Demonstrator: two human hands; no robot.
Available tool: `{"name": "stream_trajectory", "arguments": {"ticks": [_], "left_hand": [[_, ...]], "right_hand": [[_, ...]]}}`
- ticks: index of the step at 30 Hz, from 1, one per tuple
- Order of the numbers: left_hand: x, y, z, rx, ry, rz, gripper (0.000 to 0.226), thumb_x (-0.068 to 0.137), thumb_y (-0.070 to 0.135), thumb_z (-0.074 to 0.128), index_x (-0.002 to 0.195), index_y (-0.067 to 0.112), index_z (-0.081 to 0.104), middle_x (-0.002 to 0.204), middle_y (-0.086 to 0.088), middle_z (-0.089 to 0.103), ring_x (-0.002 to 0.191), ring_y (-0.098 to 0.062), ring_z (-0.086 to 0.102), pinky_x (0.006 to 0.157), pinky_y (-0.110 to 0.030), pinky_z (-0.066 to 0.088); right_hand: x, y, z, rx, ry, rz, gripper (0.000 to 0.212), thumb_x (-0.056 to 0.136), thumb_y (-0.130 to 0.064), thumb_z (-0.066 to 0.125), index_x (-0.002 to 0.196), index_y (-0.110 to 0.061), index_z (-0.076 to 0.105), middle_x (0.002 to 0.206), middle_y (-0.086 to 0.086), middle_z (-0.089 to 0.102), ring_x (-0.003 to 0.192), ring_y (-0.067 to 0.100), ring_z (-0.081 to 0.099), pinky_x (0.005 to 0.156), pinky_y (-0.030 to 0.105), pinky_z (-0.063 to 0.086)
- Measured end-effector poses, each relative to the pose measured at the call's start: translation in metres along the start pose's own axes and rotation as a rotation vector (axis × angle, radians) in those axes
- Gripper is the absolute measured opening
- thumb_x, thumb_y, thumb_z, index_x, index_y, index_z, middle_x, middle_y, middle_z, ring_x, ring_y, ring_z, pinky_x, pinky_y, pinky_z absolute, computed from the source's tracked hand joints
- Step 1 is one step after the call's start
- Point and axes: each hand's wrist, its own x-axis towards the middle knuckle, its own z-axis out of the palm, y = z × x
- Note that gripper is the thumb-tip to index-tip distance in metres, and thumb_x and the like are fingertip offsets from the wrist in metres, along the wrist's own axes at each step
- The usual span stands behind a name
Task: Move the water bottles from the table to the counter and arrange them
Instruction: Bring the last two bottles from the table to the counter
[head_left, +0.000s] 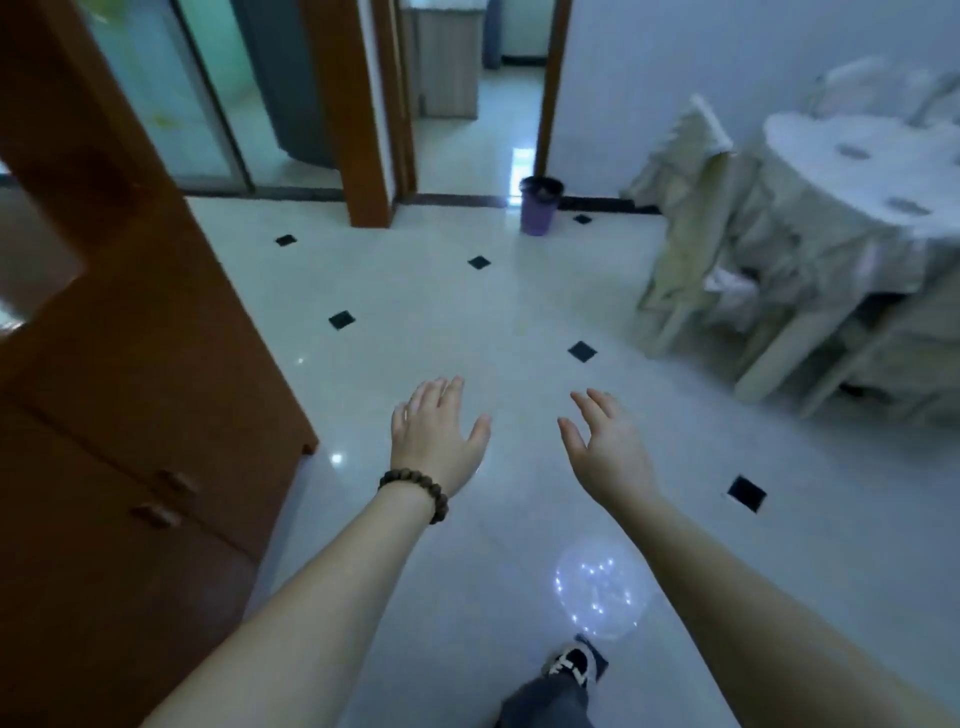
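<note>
My left hand (435, 434), with a dark bead bracelet at the wrist, is stretched out over the floor with its fingers apart and nothing in it. My right hand (605, 447) is held out beside it, also open and empty. A round table (831, 140) under a white cloth stands at the right, with chairs around it. No water bottles show anywhere in the blurred view, and I see no counter top.
A brown wooden cabinet (130, 415) fills the left side. A purple waste bin (540, 205) stands by a doorway at the back. White floor tiles with small black squares (582, 352) lie between. My shoe (571, 662) is at the bottom.
</note>
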Motion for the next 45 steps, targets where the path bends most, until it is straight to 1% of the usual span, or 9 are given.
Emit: {"name": "stream_trajectory", "arguments": {"ticks": [6,9,12,16,22,27,34,40,45], "left_hand": [[0.067,0.138,0.058,0.004,-0.087,0.297,0.062,0.092,0.05,0.041,0.146,0.021,0.03,0.151,0.001,0.032,0.141,-0.018,0.022,0.114,-0.04,0.016],[0.098,0.212,0.089,-0.002,-0.112,0.423,0.062,0.091,0.05,0.042,0.144,0.021,0.033,0.148,0.001,0.035,0.14,-0.018,0.024,0.113,-0.039,0.018],[0.127,0.287,0.118,-0.013,-0.15,0.52,0.061,0.091,0.051,0.042,0.144,0.022,0.033,0.148,0.002,0.035,0.14,-0.018,0.024,0.113,-0.039,0.018],[0.162,0.375,0.153,-0.022,-0.188,0.629,0.063,0.091,0.053,0.04,0.145,0.023,0.031,0.151,0.002,0.033,0.141,-0.016,0.023,0.114,-0.041,0.019],[0.205,0.478,0.188,-0.036,-0.244,0.715,0.065,0.091,0.055,0.038,0.147,0.024,0.026,0.154,0.002,0.027,0.143,-0.015,0.016,0.115,-0.041,0.016],[0.266,0.55,0.226,-0.035,-0.261,0.774,0.065,0.091,0.056,0.037,0.147,0.024,0.028,0.153,0.002,0.028,0.143,-0.015,0.017,0.116,-0.042,0.016],[0.406,0.642,0.277,-0.043,-0.263,0.835,0.064,0.091,0.056,0.038,0.146,0.024,0.03,0.152,0.002,0.03,0.142,-0.017,0.019,0.115,-0.044,0.017],[0.528,0.719,0.3,-0.033,-0.236,0.849,0.065,0.09,0.057,0.041,0.145,0.024,0.031,0.151,0.001,0.032,0.142,-0.016,0.021,0.115,-0.042,0.019],[0.599,0.767,0.328,-0.032,-0.241,0.835,0.064,0.09,0.054,0.041,0.145,0.022,0.031,0.151,0.0,0.033,0.141,-0.017,0.022,0.115,-0.04,0.019]], "right_hand": [[0.021,0.115,-0.065,-0.022,0.153,0.281,0.048,0.096,-0.035,0.046,0.139,-0.014,0.045,0.147,0.008,0.042,0.139,0.024,0.033,0.116,0.039,0.023],[0.036,0.173,-0.1,-0.009,0.214,0.393,0.047,0.097,-0.034,0.047,0.138,-0.012,0.047,0.145,0.008,0.044,0.136,0.025,0.036,0.113,0.036,0.025],[0.053,0.229,-0.137,-0.021,0.269,0.472,0.046,0.096,-0.033,0.047,0.137,-0.011,0.048,0.144,0.008,0.046,0.135,0.025,0.038,0.111,0.035,0.027],[0.077,0.295,-0.183,-0.021,0.334,0.56,0.047,0.097,-0.031,0.047,0.138,-0.01,0.047,0.145,0.008,0.045,0.136,0.025,0.036,0.112,0.034,0.025],[0.119,0.365,-0.238,-0.02,0.398,0.638,0.047,0.098,-0.031,0.045,0.14,-0.011,0.044,0.147,0.007,0.042,0.141,0.023,0.029,0.115,0.035,0.021],[0.176,0.424,-0.264,-0.006,0.434,0.679,0.049,0.098,-0.034,0.044,0.142,-0.013,0.042,0.149,0.006,0.039,0.142,0.021,0.027,0.116,0.036,0.02],[0.31,0.516,-0.295,0.004,0.497,0.746,0.048,0.097,-0.036,0.046,0.139,-0.013,0.045,0.146,0.007,0.043,0.14,0.022,0.03,0.116,0.039,0.024],[0.428,0.57,-0.337,0.007,0.549,0.772,0.045,0.095,-0.033,0.051,0.134,-0.01,0.051,0.143,0.009,0.047,0.137,0.024,0.034,0.114,0.041,0.025],[0.504,0.613,-0.364,0.024,0.559,0.756,0.045,0.094,-0.03,0.052,0.133,-0.008,0.052,0.141,0.012,0.048,0.136,0.026,0.036,0.114,0.041,0.027]]}}
